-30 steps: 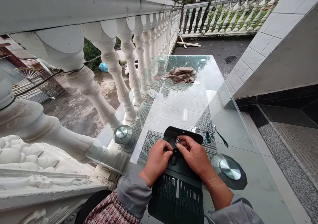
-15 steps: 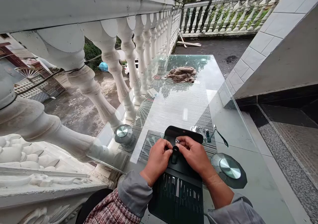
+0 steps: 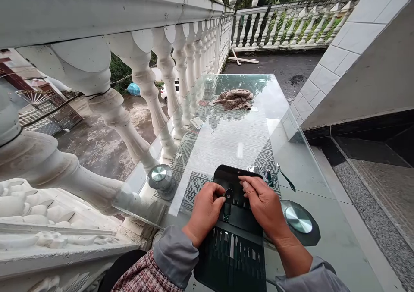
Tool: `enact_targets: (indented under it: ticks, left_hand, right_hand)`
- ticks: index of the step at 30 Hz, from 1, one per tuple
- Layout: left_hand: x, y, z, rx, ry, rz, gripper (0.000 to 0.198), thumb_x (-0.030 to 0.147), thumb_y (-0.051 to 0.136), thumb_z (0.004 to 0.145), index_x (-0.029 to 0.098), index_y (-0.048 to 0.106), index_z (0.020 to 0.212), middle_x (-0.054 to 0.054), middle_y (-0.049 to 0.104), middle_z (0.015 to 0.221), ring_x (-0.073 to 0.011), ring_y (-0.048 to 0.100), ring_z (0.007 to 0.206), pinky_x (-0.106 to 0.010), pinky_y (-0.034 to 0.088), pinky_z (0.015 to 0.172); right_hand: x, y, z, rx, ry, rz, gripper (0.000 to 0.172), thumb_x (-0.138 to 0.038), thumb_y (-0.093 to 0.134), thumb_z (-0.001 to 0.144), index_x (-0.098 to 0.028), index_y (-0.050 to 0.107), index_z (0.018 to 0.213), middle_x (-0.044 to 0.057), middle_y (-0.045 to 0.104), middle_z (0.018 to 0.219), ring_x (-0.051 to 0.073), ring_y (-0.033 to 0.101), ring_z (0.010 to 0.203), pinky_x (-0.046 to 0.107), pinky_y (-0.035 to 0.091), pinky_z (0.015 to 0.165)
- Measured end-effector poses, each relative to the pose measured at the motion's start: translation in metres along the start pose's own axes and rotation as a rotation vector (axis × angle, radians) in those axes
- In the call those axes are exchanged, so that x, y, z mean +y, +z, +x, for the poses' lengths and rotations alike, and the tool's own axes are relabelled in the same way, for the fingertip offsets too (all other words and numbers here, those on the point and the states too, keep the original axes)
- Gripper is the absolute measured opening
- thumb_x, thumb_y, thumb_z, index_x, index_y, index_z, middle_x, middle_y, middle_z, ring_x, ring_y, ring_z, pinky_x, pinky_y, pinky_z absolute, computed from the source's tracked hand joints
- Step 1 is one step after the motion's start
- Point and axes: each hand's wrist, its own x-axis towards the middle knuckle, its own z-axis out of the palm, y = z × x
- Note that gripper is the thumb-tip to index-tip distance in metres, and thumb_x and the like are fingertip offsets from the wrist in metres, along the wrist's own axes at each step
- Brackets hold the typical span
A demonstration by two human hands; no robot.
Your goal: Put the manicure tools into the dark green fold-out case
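A black manicure kit case (image 3: 208,268) lies unfolded on the glass table, its lower panel lined with a row of slim metal tools (image 3: 232,245). My left hand (image 3: 205,210) pinches the small snap strap (image 3: 228,196) on the case's upper part. Just below that strap, a nail clipper (image 3: 226,215) with a green dotted end shows in its holder. My right hand (image 3: 267,208) hovers over the upper right of the case, fingers loosely bent and apart, with nothing visible in them. Beyond it lie several loose clippers (image 3: 269,178) and cuticle nippers (image 3: 287,182) with dark handles.
The glass tabletop (image 3: 310,162) stands on faceted legs with round metal caps (image 3: 299,219). A crumpled brown cloth (image 3: 234,98) and a small card (image 3: 196,122) are farther back. White balusters (image 3: 152,98) run along the left; a tiled wall (image 3: 343,46) slopes on the right.
My right hand has drawn back to the right from the strap, leaving the small metal piece it held. The clipper's green dotted end now shows below the strap. My left hand keeps its pinch.
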Motion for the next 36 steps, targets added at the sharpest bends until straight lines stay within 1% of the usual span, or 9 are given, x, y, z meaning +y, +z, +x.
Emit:
enact_targets:
  ticks: [3, 6, 11, 13, 15, 19, 21, 24, 36]
  left_hand:
    - [0.001, 0.001, -0.001, -0.003, 0.012, 0.009, 0.025, 0.004, 0.054, 0.071, 0.02, 0.056, 0.09, 0.002, 0.055, 0.086, -0.0109, 0.05, 0.069, -0.025, 0.039, 0.068]
    - [0.003, 0.002, -0.003, 0.052, 0.071, 0.027, 0.03, 0.002, 0.054, 0.072, 0.02, 0.054, 0.096, 0.001, 0.053, 0.09, -0.0104, 0.049, 0.068, -0.025, 0.041, 0.068]
    - [0.007, 0.002, -0.012, 0.062, 0.327, 0.146, 0.02, 0.003, 0.054, 0.076, 0.02, 0.054, 0.086, 0.0, 0.053, 0.086, -0.0144, 0.05, 0.078, -0.027, 0.042, 0.071]
    - [0.008, 0.002, -0.016, 0.022, 0.456, 0.218, 0.016, 0.006, 0.054, 0.079, 0.02, 0.055, 0.087, -0.002, 0.054, 0.089, -0.017, 0.05, 0.085, -0.029, 0.043, 0.074]
    - [0.007, 0.003, -0.019, -0.034, 0.562, 0.297, 0.014, 0.008, 0.052, 0.081, 0.019, 0.055, 0.088, -0.003, 0.056, 0.09, -0.0184, 0.049, 0.087, -0.031, 0.043, 0.076]
    - [0.004, 0.004, -0.02, -0.09, 0.644, 0.437, 0.015, 0.007, 0.046, 0.084, 0.018, 0.057, 0.085, -0.004, 0.058, 0.091, -0.0192, 0.049, 0.087, -0.032, 0.045, 0.077]
    - [0.003, 0.004, -0.02, -0.086, 0.638, 0.497, 0.016, 0.007, 0.045, 0.084, 0.018, 0.057, 0.084, -0.004, 0.058, 0.092, -0.0196, 0.049, 0.087, -0.033, 0.046, 0.077]
    - [0.003, 0.002, -0.018, -0.07, 0.587, 0.579, 0.016, 0.007, 0.046, 0.083, 0.018, 0.058, 0.083, -0.005, 0.057, 0.094, -0.0197, 0.049, 0.086, -0.033, 0.047, 0.075]
    - [0.006, -0.006, -0.014, -0.067, 0.401, 0.691, 0.019, 0.006, 0.049, 0.08, 0.019, 0.06, 0.089, -0.004, 0.054, 0.097, -0.019, 0.049, 0.085, -0.032, 0.046, 0.075]
  right_hand:
    - [-0.003, -0.008, -0.001, 0.071, 0.008, 0.018, 0.03, -0.038, 0.045, 0.084, -0.02, 0.065, 0.096, 0.007, 0.064, 0.095, 0.019, 0.06, 0.085, 0.036, 0.048, 0.077]
    - [-0.001, -0.024, 0.0, 0.224, 0.135, 0.039, 0.032, -0.041, 0.049, 0.081, -0.02, 0.064, 0.1, 0.007, 0.065, 0.093, 0.017, 0.059, 0.075, 0.035, 0.049, 0.071]
    - [0.02, -0.064, 0.005, 0.526, 0.32, 0.13, 0.041, -0.042, 0.053, 0.076, -0.016, 0.061, 0.107, 0.008, 0.065, 0.095, 0.016, 0.058, 0.071, 0.033, 0.049, 0.067]
    - [0.032, -0.075, 0.004, 0.492, 0.364, 0.089, 0.041, -0.042, 0.053, 0.074, -0.016, 0.062, 0.105, 0.009, 0.065, 0.095, 0.018, 0.059, 0.076, 0.034, 0.049, 0.069]
    - [0.043, -0.078, 0.002, 0.371, 0.356, -0.041, 0.037, -0.041, 0.051, 0.075, -0.017, 0.064, 0.1, 0.009, 0.065, 0.097, 0.02, 0.059, 0.081, 0.037, 0.048, 0.073]
    - [0.056, -0.067, 0.0, 0.183, 0.093, -0.353, 0.033, -0.032, 0.042, 0.081, -0.018, 0.065, 0.1, 0.01, 0.062, 0.103, 0.023, 0.054, 0.098, 0.041, 0.043, 0.087]
    - [0.058, -0.059, 0.0, 0.143, -0.037, -0.485, 0.035, -0.027, 0.037, 0.084, -0.019, 0.063, 0.106, 0.01, 0.059, 0.107, 0.023, 0.05, 0.104, 0.042, 0.04, 0.09]
    - [0.058, -0.051, 0.001, 0.117, -0.12, -0.639, 0.036, -0.021, 0.033, 0.087, -0.021, 0.061, 0.11, 0.01, 0.056, 0.113, 0.024, 0.046, 0.108, 0.042, 0.04, 0.089]
    - [0.057, -0.047, -0.001, 0.084, -0.139, -0.774, 0.034, -0.02, 0.035, 0.088, -0.021, 0.063, 0.106, 0.009, 0.06, 0.112, 0.026, 0.043, 0.111, 0.042, 0.039, 0.087]
